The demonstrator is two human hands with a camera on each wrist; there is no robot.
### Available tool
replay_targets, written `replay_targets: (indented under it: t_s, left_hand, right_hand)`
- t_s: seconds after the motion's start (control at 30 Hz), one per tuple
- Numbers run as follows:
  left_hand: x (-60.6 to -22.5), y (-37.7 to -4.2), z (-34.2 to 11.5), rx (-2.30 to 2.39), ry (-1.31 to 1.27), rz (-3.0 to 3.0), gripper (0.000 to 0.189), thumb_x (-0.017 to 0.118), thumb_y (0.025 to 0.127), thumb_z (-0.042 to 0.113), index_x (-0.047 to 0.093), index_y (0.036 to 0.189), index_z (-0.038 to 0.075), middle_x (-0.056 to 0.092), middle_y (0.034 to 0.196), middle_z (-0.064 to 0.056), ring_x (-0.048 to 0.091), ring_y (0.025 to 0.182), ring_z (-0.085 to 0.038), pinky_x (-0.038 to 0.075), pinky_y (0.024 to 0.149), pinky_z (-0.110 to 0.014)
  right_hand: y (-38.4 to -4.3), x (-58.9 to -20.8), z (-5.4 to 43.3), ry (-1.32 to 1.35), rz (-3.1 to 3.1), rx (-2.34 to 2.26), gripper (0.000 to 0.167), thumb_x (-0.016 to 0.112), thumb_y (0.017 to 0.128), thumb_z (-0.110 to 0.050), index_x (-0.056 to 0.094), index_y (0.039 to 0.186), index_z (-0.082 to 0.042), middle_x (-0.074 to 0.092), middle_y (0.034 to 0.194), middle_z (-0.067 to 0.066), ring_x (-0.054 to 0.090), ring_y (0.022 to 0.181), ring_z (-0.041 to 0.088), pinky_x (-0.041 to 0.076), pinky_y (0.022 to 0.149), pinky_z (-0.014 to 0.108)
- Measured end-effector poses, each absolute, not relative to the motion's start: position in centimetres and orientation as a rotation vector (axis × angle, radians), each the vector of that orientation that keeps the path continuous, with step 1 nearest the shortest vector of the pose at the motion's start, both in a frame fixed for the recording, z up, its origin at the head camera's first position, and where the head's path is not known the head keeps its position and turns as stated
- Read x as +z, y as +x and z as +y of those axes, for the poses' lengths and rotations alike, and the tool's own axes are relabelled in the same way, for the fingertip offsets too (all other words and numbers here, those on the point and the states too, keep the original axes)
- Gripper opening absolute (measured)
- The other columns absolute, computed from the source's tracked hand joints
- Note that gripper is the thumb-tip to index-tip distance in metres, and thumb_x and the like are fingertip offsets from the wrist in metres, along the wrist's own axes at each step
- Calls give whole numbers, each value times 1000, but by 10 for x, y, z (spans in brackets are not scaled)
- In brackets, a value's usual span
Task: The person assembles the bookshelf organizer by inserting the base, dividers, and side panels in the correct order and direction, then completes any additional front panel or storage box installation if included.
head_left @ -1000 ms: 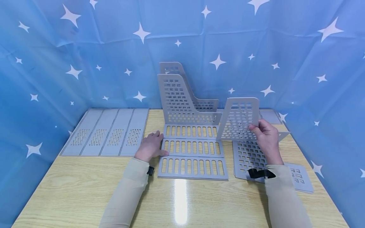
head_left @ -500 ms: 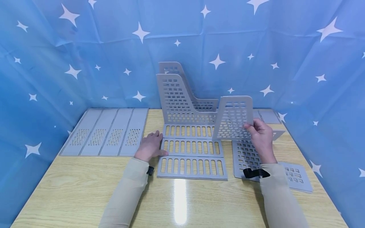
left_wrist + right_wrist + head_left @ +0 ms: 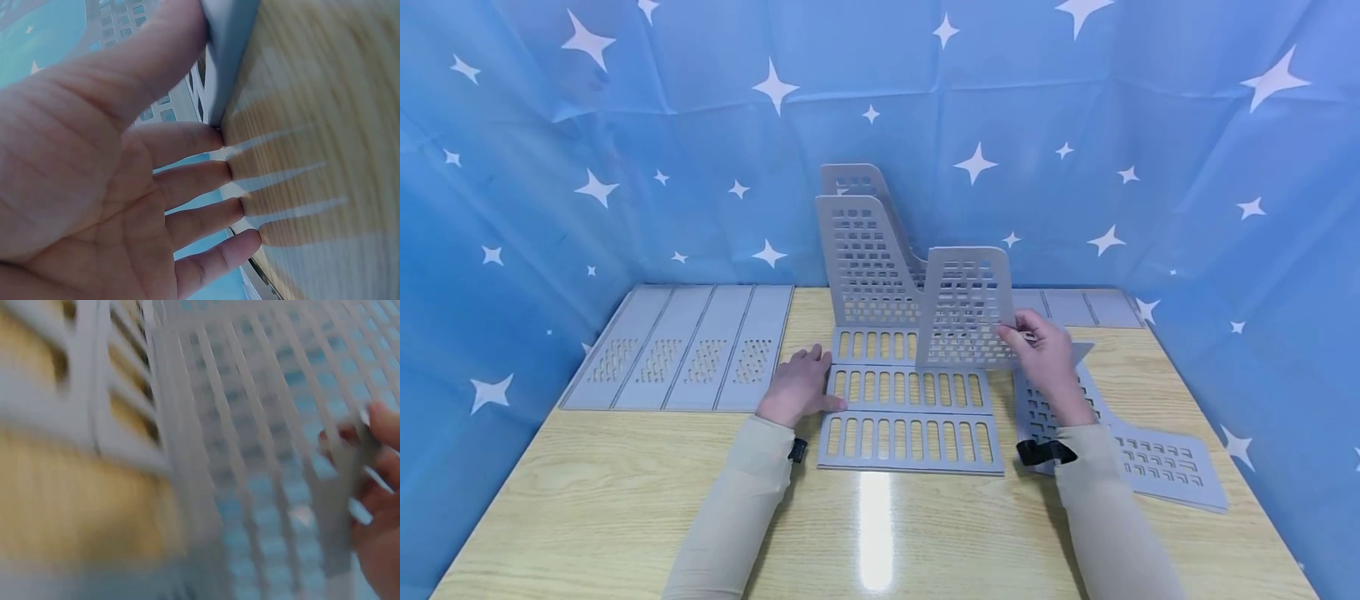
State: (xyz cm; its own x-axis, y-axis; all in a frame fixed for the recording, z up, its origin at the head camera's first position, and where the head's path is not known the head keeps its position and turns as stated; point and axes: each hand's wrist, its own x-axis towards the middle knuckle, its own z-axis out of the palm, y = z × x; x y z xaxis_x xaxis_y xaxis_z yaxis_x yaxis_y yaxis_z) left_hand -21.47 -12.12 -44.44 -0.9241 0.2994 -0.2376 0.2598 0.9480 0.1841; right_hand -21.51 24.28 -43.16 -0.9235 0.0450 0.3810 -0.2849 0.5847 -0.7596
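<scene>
My right hand (image 3: pixel 1045 354) pinches the edge of a grey perforated file-rack side panel (image 3: pixel 931 333), holding it upright over the right part of the slotted base (image 3: pixel 910 412). In the right wrist view, the thumb (image 3: pixel 386 425) grips the panel's edge, with blur around it. Behind it, two matching side panels, the front one (image 3: pixel 842 267) nearer me, stand on the base's far end. My left hand (image 3: pixel 801 386) rests at the base's left edge. In the left wrist view its straight fingertips (image 3: pixel 215 178) touch the wooden table, and the thumb lies along the base's edge.
Several joined flat grey panels (image 3: pixel 647 317) with small holes lie at the left. At the right lies a stack of perforated side panels (image 3: pixel 1172 467), partly under my right forearm. More flat grey panels (image 3: pixel 1063 308) lie at the back right. A blue star-patterned cloth (image 3: pixel 700 125) hangs behind the table.
My right hand has carried the side panel leftward from above the right stack to over the base, overlapping the standing panels in view. My left hand stays put.
</scene>
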Motion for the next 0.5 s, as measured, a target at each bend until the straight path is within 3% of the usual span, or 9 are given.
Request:
replay_targets:
  t_s: [0.07, 0.13, 0.23, 0.37, 0.5]
  left_hand:
    - [-445, -215, -122, 216, 411, 2834, 93, 78, 88, 53, 42, 155, -1, 35, 163, -25, 40, 146, -44, 42, 112, -60]
    - [-446, -216, -123, 212, 410, 2830, 93, 77, 89, 53, 42, 155, -1, 35, 163, -25, 39, 146, -44, 42, 112, -59]
    - [-445, -217, -123, 197, 416, 2821, 94, 76, 90, 54, 41, 156, -1, 34, 164, -25, 39, 146, -44, 41, 113, -60]
    - [-444, -217, -125, 198, 424, 2818, 94, 76, 90, 54, 40, 156, -2, 33, 164, -25, 39, 146, -46, 41, 113, -62]
    - [-445, -217, -126, 229, 439, 2806, 93, 76, 90, 53, 39, 156, -2, 32, 164, -25, 38, 146, -46, 40, 113, -63]
  right_hand:
    - [-212, -425, 260, 195, -2608, 1145, 28, 67, 103, -25, 71, 118, -2, 69, 119, 21, 66, 111, 27, 60, 87, 45]
    - [-209, -419, 280, 191, -2735, 1012, 35, 68, 102, -27, 68, 126, -2, 63, 130, 25, 61, 117, 46, 54, 92, 63]
    - [-204, -418, 307, 206, -2844, 848, 39, 68, 102, -21, 65, 134, 0, 55, 140, 29, 58, 116, 51, 50, 90, 66]
    - [-206, -431, 322, 253, -2846, 904, 30, 65, 104, -16, 69, 127, 2, 57, 136, 27, 60, 108, 46, 51, 86, 61]
    - [-208, -445, 319, 275, -2695, 994, 13, 66, 102, -9, 75, 101, 1, 68, 111, 21, 62, 95, 27, 51, 82, 40]
